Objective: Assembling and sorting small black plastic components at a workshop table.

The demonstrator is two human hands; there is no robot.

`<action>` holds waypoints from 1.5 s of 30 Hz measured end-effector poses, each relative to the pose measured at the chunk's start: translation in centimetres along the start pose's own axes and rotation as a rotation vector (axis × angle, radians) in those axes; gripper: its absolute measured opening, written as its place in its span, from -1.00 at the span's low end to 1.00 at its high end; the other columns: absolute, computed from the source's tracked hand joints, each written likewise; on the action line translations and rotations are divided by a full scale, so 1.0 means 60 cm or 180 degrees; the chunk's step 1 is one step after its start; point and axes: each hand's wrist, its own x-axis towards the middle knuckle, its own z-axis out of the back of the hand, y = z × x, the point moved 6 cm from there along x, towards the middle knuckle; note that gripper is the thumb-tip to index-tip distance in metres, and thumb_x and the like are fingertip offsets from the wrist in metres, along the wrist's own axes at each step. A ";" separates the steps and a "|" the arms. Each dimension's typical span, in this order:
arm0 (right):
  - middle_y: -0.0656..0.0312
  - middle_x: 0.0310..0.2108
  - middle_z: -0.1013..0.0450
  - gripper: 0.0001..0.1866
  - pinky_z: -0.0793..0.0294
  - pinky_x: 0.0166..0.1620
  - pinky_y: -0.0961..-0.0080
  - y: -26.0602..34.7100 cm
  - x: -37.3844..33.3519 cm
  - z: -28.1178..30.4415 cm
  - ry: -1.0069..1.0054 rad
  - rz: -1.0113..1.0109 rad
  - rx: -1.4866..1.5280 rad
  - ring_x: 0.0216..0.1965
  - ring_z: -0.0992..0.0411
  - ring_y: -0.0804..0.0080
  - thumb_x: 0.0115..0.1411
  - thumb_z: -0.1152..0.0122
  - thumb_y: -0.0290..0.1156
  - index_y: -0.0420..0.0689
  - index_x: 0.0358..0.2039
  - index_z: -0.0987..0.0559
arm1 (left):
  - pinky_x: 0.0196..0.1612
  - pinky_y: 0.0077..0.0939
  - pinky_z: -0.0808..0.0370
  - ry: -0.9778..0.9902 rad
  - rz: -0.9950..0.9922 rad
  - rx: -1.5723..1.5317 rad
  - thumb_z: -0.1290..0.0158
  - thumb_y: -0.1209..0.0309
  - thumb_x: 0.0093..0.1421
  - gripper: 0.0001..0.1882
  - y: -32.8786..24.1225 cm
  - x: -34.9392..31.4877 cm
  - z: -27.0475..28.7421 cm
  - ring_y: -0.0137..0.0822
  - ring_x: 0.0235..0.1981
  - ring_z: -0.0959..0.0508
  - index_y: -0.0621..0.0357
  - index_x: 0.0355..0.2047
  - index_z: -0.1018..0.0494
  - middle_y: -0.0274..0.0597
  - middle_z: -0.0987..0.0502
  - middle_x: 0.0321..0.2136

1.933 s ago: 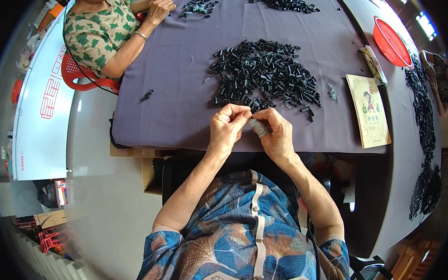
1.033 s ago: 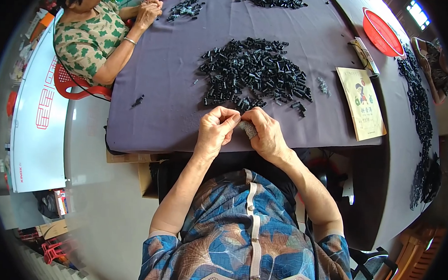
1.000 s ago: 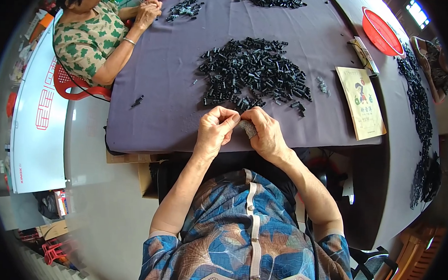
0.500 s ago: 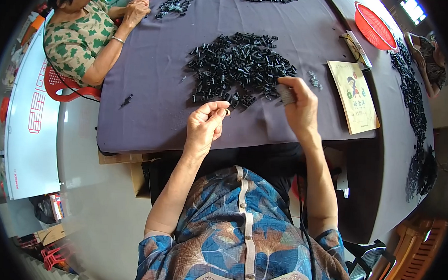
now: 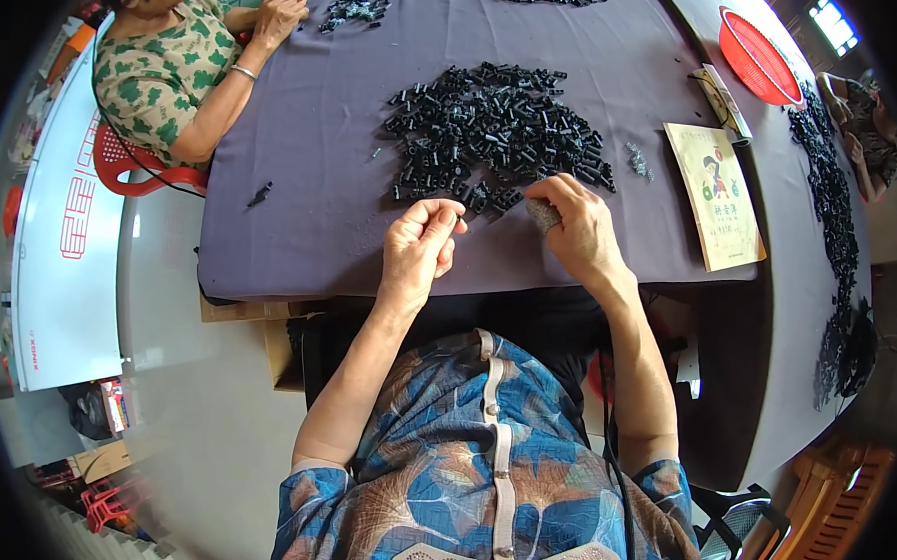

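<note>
A heap of small black tube-shaped parts lies on the dark cloth-covered table. At the heap's near edge, my left hand has thumb and index finger pinched together on a tiny dark piece, mostly hidden by the fingertips. To the right, my right hand is curled palm inward around a greyish, rough-looking clump; its exact kind is not clear. The fingertips of that hand are close to the heap's lower right edge.
Small clear bits lie right of the heap, beside a cream booklet. A red basket stands far right, near another long pile of black parts. A co-worker sits at the far left; another person is at the right edge.
My right hand has moved left and slightly down, closer to my left hand. My left hand keeps its pinch, and the brassy glint at its fingertips no longer shows.
</note>
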 end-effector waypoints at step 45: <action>0.08 -0.34 -0.50 -0.70 -0.49 -0.24 0.47 0.029 -0.024 -0.088 0.0022 -0.0692 0.2203 -0.27 -0.52 0.25 -0.05 -0.08 -0.78 -0.25 -0.26 -0.49 | -0.72 -0.77 -0.14 0.0090 -0.0182 0.0049 -0.03 0.38 0.26 -0.87 -0.001 0.002 -0.002 -0.67 -0.72 -0.25 0.17 -0.26 -0.47 -0.36 -0.47 -0.52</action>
